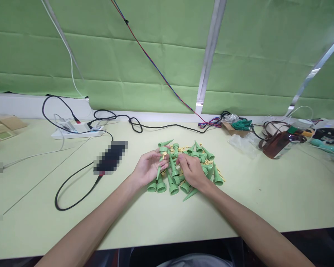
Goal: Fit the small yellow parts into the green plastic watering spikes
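At the pale table: one pile of green spikes and yellow pieces; left hand, grasping one held spike with a yellow peg, pile's left edge; right hand, curled, over the pile, contents indeterminable

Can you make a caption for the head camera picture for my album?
Left grip on a green spike, right grip nearby, amid piled green spikes and yellow pieces.

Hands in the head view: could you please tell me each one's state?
Left hand: holding a green plastic spike.
Right hand: fingers curled; whether it holds anything cannot be told.
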A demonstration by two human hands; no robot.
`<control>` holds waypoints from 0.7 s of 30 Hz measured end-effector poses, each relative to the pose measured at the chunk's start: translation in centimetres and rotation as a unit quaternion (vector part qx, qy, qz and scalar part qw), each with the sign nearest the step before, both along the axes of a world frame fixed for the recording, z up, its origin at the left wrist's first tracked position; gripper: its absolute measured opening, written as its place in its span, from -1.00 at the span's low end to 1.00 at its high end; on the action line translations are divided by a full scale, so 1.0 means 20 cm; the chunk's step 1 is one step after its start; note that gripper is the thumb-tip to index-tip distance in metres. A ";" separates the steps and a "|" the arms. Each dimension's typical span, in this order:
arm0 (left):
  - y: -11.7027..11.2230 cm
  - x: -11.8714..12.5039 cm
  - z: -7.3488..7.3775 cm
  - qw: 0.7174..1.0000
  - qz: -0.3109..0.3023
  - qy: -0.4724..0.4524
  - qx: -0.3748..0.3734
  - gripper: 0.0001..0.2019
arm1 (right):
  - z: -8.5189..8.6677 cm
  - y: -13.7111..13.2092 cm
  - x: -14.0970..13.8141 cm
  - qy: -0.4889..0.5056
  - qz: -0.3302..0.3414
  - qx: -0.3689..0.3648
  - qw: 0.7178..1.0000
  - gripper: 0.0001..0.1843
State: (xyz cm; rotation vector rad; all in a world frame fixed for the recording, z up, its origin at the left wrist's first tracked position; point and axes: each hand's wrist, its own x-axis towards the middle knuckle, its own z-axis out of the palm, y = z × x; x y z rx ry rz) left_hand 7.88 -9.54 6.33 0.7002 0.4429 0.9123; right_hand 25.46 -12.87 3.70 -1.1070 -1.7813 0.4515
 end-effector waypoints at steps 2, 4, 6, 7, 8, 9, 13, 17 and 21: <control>0.00 0.00 0.00 1.000 0.002 0.002 -0.005 -0.73 | 0.00 0.00 0.00 0.001 0.000 0.001 1.000 -0.53; 0.00 0.00 0.01 1.000 0.005 0.002 -0.010 -0.73 | 0.00 0.00 0.00 0.000 -0.001 0.001 1.000 -0.53; -0.01 0.01 0.01 1.000 0.007 0.002 -0.014 -0.73 | 0.00 0.00 0.00 -0.003 -0.001 0.000 1.000 -0.53; -0.01 0.01 0.01 1.000 0.008 0.003 -0.017 -0.73 | 0.00 0.00 0.00 -0.003 -0.001 0.000 1.000 -0.52; -0.01 0.01 0.01 1.000 0.009 0.002 -0.019 -0.73 | 0.00 0.00 0.00 -0.004 -0.001 0.001 1.000 -0.52; -0.01 0.01 0.01 1.000 0.010 0.002 -0.021 -0.73 | 0.00 0.00 0.00 -0.004 -0.001 0.002 1.000 -0.52; -0.01 0.01 0.01 1.000 0.014 0.004 -0.027 -0.73 | 0.00 0.00 0.00 0.000 0.003 0.005 1.000 -0.53; -0.01 0.01 0.01 1.000 0.012 0.002 -0.026 -0.74 | 0.00 0.00 0.00 -0.004 0.001 0.006 1.000 -0.53; -0.01 0.01 0.01 1.000 0.011 0.003 -0.028 -0.75 | 0.00 0.00 0.00 -0.009 -0.002 0.005 1.000 -0.53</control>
